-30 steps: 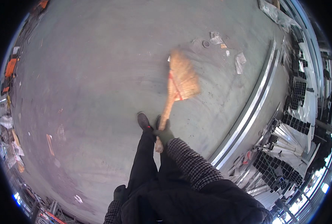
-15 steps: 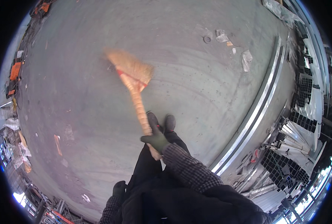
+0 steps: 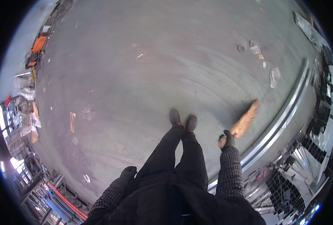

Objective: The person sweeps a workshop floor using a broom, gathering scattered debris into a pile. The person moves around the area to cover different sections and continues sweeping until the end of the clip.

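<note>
My right hand, in a dark glove, is closed around the handle of a straw broom. The broom is out to my right, its pale handle end showing at the thumb side and its bristle head pointing away from me toward the metal rails. The head is seen edge-on and a little blurred, and most of the handle is hidden by foreshortening and the hand. By my left thigh hangs my left hand, also gloved, its fingers curled in with nothing visible in them.
Long metal rails lie along the right, with stacked panels and white strips beyond. Plastic scraps and a dark ring lie ahead on the grey floor. A wooden piece and orange equipment are at left.
The broom has swung from ahead of me, left of my feet, far over to the right with my right hand. My view has shifted somewhat; my left hand stays low by my side.
</note>
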